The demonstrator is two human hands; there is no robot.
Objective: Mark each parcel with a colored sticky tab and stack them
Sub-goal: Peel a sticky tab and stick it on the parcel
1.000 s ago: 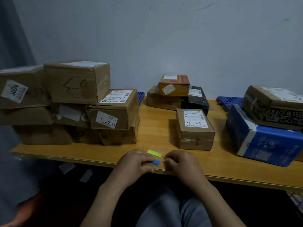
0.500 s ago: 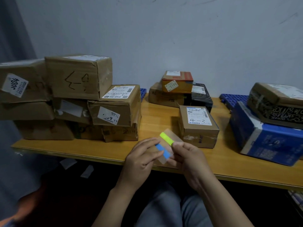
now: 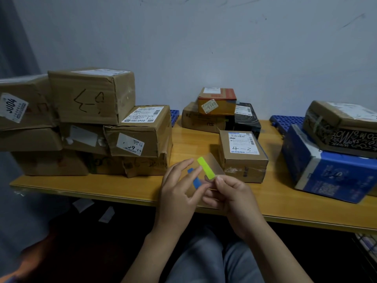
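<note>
- Both grips have risen from the surface since a second ago, bringing the backing sheet up with them. It now hangs tilted in the air above the near edge, probably raised so a tab can be peeled free.
- Brown parcels form the left stack, piled several high. I read these as the pile to build on, though no coloured tab shows on any of them.
- At the right, a blue parcel carries a patterned brown one.
- Nearest the hands, the small parcel marked 4-3 sits alone just behind the sheet, label up. It looks like the next one to be marked.
- Right grip pinches the sheet's lower corner, beside the foot of the green tab. This steadies the sheet.
- Left grip closes narrowly on the blue tab, finger across it and thumb below, seemingly to lift it away.
- Clear and glossy, the sheet lets the parcel show through it.
- Both tabs are slim strips lying side by side on a slant. Green is bright and fully shown, while blue is partly hidden by a finger.
</note>
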